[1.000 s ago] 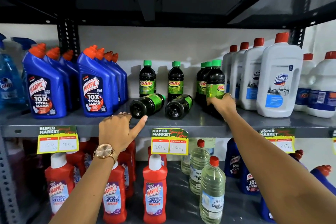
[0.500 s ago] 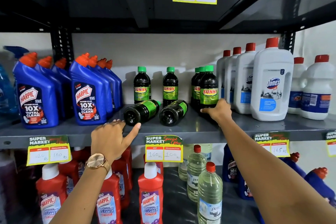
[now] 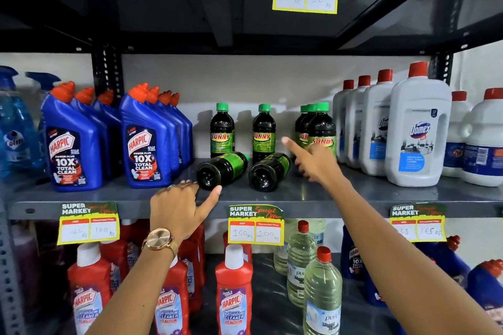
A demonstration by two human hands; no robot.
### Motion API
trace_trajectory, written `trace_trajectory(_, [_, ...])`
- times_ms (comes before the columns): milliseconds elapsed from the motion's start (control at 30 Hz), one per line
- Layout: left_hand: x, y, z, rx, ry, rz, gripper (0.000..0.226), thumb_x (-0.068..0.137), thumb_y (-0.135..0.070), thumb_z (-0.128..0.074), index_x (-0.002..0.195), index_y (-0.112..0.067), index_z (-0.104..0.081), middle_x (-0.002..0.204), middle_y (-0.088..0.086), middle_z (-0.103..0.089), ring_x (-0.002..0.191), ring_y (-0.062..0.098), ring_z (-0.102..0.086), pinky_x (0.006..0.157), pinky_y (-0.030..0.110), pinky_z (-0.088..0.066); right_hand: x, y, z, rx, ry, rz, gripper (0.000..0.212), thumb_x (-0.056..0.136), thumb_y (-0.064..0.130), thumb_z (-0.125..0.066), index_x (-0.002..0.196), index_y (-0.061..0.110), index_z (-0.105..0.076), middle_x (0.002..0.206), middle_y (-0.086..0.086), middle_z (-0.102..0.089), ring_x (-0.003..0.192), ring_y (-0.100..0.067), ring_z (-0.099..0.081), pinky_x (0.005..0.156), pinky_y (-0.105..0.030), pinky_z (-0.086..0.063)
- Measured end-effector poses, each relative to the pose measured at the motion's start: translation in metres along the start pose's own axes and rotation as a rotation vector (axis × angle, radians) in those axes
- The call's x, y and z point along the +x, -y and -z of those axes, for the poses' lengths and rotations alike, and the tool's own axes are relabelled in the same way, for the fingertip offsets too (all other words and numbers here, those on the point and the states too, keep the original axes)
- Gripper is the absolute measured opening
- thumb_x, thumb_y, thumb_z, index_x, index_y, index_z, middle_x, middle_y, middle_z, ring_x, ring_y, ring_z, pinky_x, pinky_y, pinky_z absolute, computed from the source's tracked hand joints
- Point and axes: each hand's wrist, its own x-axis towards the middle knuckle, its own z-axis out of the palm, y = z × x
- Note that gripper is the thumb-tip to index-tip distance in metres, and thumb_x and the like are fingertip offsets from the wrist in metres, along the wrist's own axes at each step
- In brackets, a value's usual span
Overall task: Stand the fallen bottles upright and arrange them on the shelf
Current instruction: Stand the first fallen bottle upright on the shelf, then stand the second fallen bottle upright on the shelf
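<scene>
Two dark Sunny bottles with green labels lie on their sides on the grey middle shelf (image 3: 353, 193), bases toward me: a left fallen bottle (image 3: 221, 168) and a right fallen bottle (image 3: 268, 171). Behind them stand two upright Sunny bottles (image 3: 221, 130) (image 3: 263, 133), and a tight upright group (image 3: 322, 128) stands to the right. My left hand (image 3: 179, 207) rests at the shelf's front edge, its thumb just below the left fallen bottle's base. My right hand (image 3: 313, 160) hovers in front of the upright group, fingers apart, index finger stretched left, holding nothing.
Blue Harpic bottles (image 3: 147, 141) crowd the shelf's left side and white Domex jugs (image 3: 416, 130) the right. Price tags (image 3: 255, 224) hang from the shelf edge. Red Harpic bottles (image 3: 234, 294) and clear bottles (image 3: 321, 294) stand on the lower shelf. The upper shelf overhangs closely.
My right hand has let go of the front upright Sunny bottle and opened, its index finger now reaching left. My left hand stays at the shelf edge. The camera has moved closer.
</scene>
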Motion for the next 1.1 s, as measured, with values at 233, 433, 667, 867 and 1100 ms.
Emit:
trace_trajectory(233, [-0.001, 0.001, -0.001, -0.013, -0.005, 0.003, 0.070, 0.080, -0.072, -0.018, 0.060, -0.018, -0.058, 0.058, -0.001, -0.063, 0.054, 0.023, -0.061, 0.047, 0.024, -0.034, 0.010, 0.043, -0.024, -0.096, 0.542, -0.459, 0.086, 0.071, 0.078, -0.052, 0.121, 0.009, -0.053, 0.091, -0.016, -0.072, 0.041, -0.013, -0.063, 0.031, -0.011, -0.041])
trace_trajectory(433, [0.000, 0.000, 0.001, 0.009, 0.017, 0.002, 0.068, 0.081, -0.070, -0.024, 0.057, -0.018, -0.060, 0.054, 0.000, -0.063, 0.050, 0.024, -0.061, 0.045, 0.024, -0.032, 0.015, 0.019, -0.049, 0.214, 0.326, -0.440, 0.069, 0.062, 0.064, -0.067, 0.101, 0.006, -0.065, 0.089, -0.011, -0.072, 0.057, -0.022, -0.071, 0.035, -0.018, -0.047])
trace_trajectory(667, [0.000, 0.000, 0.001, 0.007, 0.012, 0.003, 0.066, 0.081, -0.068, -0.027, 0.052, -0.016, -0.056, 0.051, 0.001, -0.061, 0.048, 0.024, -0.060, 0.045, 0.023, -0.029, 0.008, 0.010, -0.052, 0.100, -0.103, -0.050, 0.058, 0.071, 0.060, -0.070, 0.085, 0.005, -0.060, 0.090, -0.014, -0.066, 0.092, -0.034, -0.065, 0.069, -0.033, -0.046])
trace_trajectory(867, [0.000, 0.001, 0.002, 0.006, 0.010, -0.002, 0.065, 0.081, -0.068, -0.028, 0.054, -0.017, -0.058, 0.051, 0.001, -0.062, 0.048, 0.024, -0.060, 0.045, 0.023, -0.031, 0.011, 0.021, -0.061, 0.008, -0.026, -0.019, 0.078, 0.065, 0.049, -0.082, 0.116, 0.001, -0.048, 0.117, -0.018, -0.061, 0.108, -0.038, -0.060, 0.087, -0.044, -0.052])
trace_trajectory(1100, [0.001, 0.001, 0.001, 0.002, -0.001, -0.002, 0.067, 0.081, -0.070, -0.025, 0.056, -0.018, -0.059, 0.054, -0.001, -0.063, 0.052, 0.023, -0.062, 0.046, 0.024, -0.033, 0.021, 0.017, -0.068, 0.107, 0.017, -0.117, 0.100, 0.061, 0.038, -0.087, 0.137, -0.001, -0.034, 0.135, -0.020, -0.049, 0.122, -0.036, -0.051, 0.101, -0.041, -0.044])
